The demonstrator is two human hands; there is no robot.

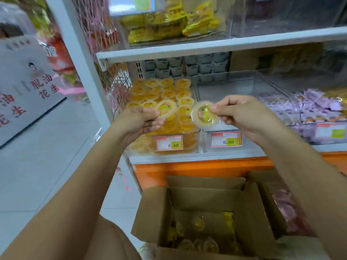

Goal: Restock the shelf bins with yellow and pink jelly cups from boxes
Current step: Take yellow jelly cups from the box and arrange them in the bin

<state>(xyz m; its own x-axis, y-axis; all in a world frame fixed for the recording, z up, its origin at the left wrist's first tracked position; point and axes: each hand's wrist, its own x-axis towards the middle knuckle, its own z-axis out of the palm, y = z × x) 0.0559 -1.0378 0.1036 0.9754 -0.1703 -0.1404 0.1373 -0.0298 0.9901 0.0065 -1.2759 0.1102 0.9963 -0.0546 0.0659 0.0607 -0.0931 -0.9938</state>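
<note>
Left hand (139,120) pinches the first yellow jelly cup (166,109) by its rim, over the left shelf bin (193,145), which is piled with similar cups. The second yellow jelly cup (203,114) is pinched by the right hand (244,115) before the neighbouring clear bin (234,91). Below the shelf, an open cardboard box (187,199) holds more yellow cups. Far right: purple packets (309,106).

A pale tiled floor (37,175) fills the left, evenly lit. A white metal shelf unit (206,47) rises on the right, its upright post (75,53) slanting up the picture, with an orange base panel (187,169) under the lowest board. A grey sign (28,87) with red characters stands at far left. What may be pinkish netting (116,87) hangs blurred beside the post.
</note>
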